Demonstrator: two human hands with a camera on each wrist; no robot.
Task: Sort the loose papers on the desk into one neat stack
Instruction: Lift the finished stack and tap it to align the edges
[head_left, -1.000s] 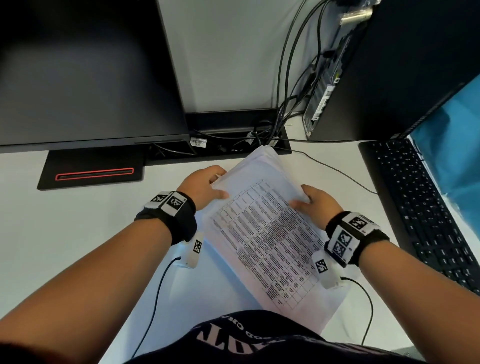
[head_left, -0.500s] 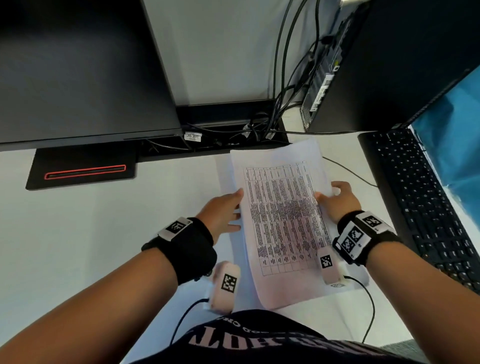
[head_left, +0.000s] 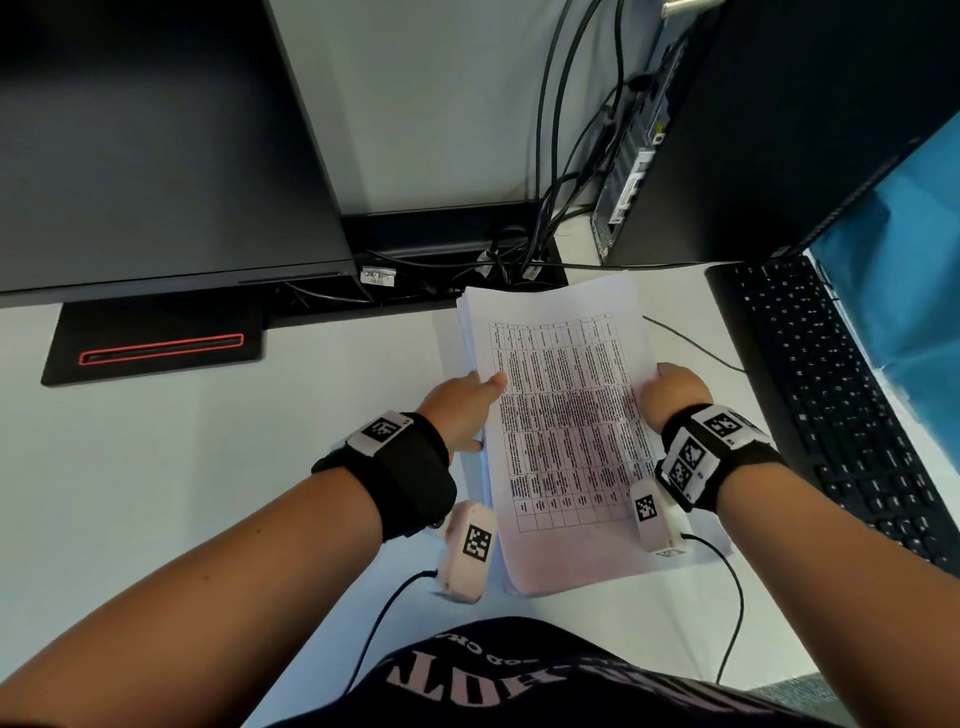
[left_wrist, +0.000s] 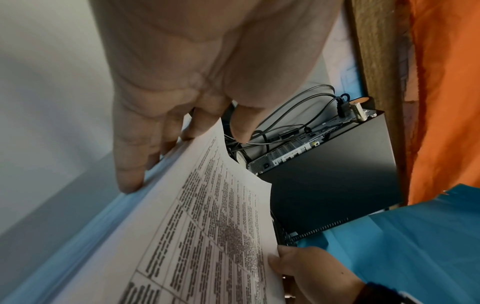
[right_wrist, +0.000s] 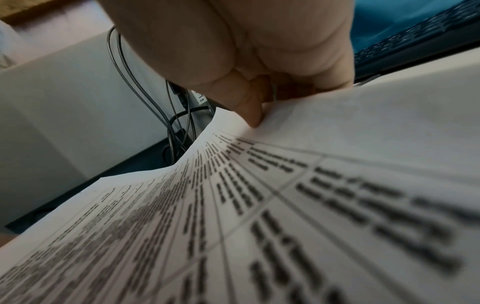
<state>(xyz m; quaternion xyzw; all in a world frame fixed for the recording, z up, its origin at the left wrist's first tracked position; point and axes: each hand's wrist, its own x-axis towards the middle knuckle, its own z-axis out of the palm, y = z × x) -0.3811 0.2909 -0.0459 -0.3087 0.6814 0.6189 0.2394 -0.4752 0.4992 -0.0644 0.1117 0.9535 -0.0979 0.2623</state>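
A stack of white papers (head_left: 566, 426), its top sheet printed with a table, sits at the middle of the white desk (head_left: 182, 467), long side pointing away from me. My left hand (head_left: 480, 410) holds the left edge, thumb on the top sheet and fingers along the side (left_wrist: 130, 164). My right hand (head_left: 662, 379) grips the right edge with curled fingers, its thumb (right_wrist: 249, 111) pressing on the top sheet. The top sheets (left_wrist: 207, 226) bow up slightly between the hands. Whether the stack's underside touches the desk is hidden.
A dark monitor (head_left: 156, 145) with a red-lined stand base (head_left: 156, 348) is at the back left. A black computer case (head_left: 753, 130) and hanging cables (head_left: 550, 208) stand behind the papers. A black keyboard (head_left: 841, 395) and a blue sheet (head_left: 904, 270) lie to the right.
The stack has turned from a diagonal lie to nearly straight away from me. Both hands have shifted to grip its left and right edges.
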